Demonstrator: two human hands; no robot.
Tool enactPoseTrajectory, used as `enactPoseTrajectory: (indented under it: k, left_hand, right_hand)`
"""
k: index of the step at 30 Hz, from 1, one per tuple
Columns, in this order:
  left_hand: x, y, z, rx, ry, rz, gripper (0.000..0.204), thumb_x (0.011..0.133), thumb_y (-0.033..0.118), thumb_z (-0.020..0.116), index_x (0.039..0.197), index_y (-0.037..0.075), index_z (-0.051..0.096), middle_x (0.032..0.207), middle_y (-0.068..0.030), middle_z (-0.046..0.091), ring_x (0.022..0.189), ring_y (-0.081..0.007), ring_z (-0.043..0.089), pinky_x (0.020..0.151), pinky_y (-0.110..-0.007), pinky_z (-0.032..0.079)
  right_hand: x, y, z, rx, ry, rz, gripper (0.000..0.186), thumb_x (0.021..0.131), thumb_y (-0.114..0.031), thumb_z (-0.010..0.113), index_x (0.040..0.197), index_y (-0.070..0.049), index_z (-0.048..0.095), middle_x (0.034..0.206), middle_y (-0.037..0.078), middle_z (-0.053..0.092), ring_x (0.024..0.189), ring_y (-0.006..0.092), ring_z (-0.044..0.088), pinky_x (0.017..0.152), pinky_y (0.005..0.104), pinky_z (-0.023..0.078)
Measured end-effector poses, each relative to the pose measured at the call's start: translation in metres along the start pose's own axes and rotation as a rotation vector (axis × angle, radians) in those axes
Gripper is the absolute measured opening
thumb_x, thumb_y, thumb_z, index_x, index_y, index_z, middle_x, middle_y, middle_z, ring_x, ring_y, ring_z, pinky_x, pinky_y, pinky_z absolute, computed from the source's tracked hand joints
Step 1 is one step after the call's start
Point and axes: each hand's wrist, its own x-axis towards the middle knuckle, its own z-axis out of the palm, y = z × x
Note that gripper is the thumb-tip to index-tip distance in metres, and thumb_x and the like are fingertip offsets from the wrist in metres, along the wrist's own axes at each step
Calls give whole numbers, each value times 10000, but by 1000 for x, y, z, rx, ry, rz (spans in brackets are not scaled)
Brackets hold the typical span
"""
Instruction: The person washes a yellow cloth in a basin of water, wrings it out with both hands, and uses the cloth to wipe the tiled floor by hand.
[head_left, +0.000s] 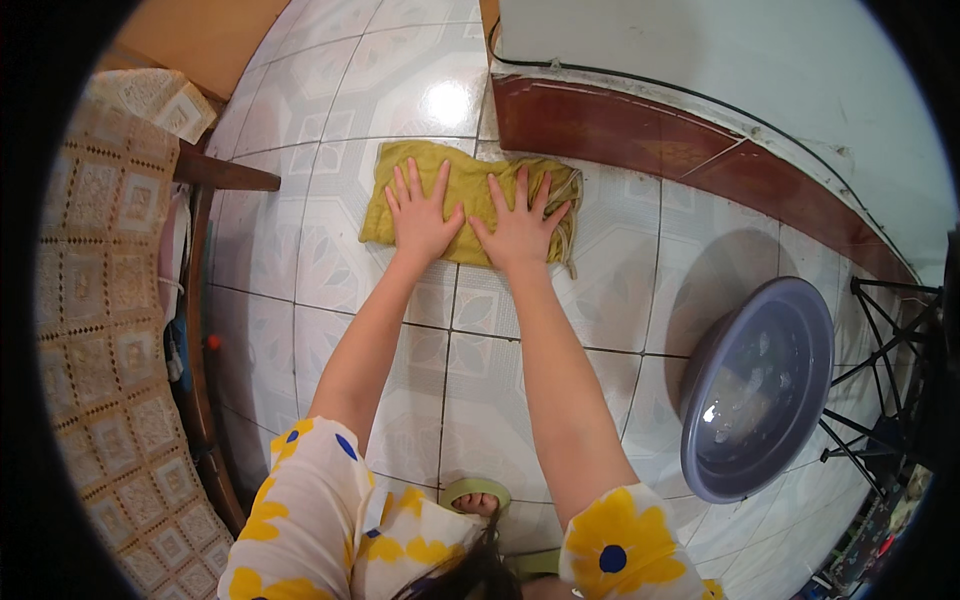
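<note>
A folded mustard-yellow cloth lies flat on the pale tiled floor, close to the wall's dark red skirting. My left hand presses on its left half, palm down with fingers spread. On the right half rests my right hand, also flat and spread, near the cloth's gathered edge, where loose cords hang out. Both arms reach straight forward, and the hands are a short gap apart. Neither hand grips the cloth.
To the right stands a purple-grey basin with water in it. Beyond it is a black metal-legged frame. A patterned cloth-covered piece of furniture with a wooden leg borders the left. My foot in a green slipper shows below.
</note>
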Motion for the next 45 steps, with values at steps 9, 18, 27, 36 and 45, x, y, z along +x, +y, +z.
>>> enactPoseTrajectory:
  k: [9,18,27,36,45]
  left_hand:
    - [-134,-42,-48,22,-207,-32,757,702,313,552,1388,204,253,1440,-224,83,1321,-421,71,1027,-569,101]
    - [-282,-86,-87,21,-289,-251,792,669,279,556,1391,172,247,1446,-225,47,1319,-438,28,1008,-596,99]
    - [-66,-128,-31,40,-88,-87,724,745,345,517,1397,237,223,1432,-238,97,1309,-441,82,1008,-601,107]
    - [-50,-94,-16,-5,-59,-97,715,765,310,501,1404,188,201,1428,-245,104,1307,-437,94,1018,-581,92]
    - [-223,60,-64,-182,-355,-36,766,689,295,513,1384,107,251,1415,-297,59,1301,-481,14,1005,-615,21]
  right_hand:
    - [-131,-69,14,45,-171,15,696,806,-542,446,1397,-256,214,1457,157,99,1317,439,37,936,703,86]
    - [-257,-141,32,126,-219,-104,661,791,-498,485,1375,-267,277,1438,134,186,1314,383,149,936,680,167]
    - [-29,-111,39,31,-72,-287,611,821,-541,416,1366,-297,286,1464,98,130,1339,364,69,989,655,72]
    - [-17,-84,27,45,-107,-213,653,798,-430,513,1376,-243,272,1468,78,111,1341,349,58,998,630,107]
    - [-260,3,-20,43,-237,37,651,769,-404,553,1355,-235,325,1443,109,191,1321,394,107,981,639,126]
